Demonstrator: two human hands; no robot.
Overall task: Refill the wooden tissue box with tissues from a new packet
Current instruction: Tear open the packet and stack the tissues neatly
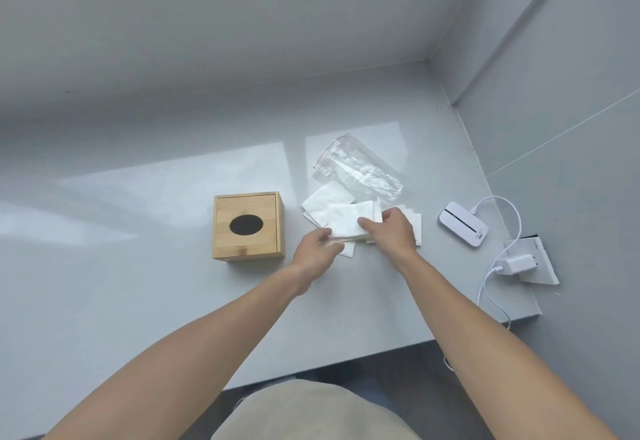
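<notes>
A wooden tissue box [248, 225] with a dark oval slot in its lid stands closed on the grey counter, left of my hands. White folded tissues [341, 218] lie spread in a loose pile to its right. My left hand [317, 251] pinches the near left edge of the pile. My right hand [391, 228] presses on and grips the top tissues from the right. An empty clear plastic packet [358, 171] with a red seal strip lies flat just behind the tissues.
A white pocket router [463, 224] lies at the right, its white cable [512, 217] running to a charger [516, 264] plugged into a socket plate [540, 266] near the counter's right edge. Grey walls close off the back and right. The counter's front edge [346, 361] runs below my forearms.
</notes>
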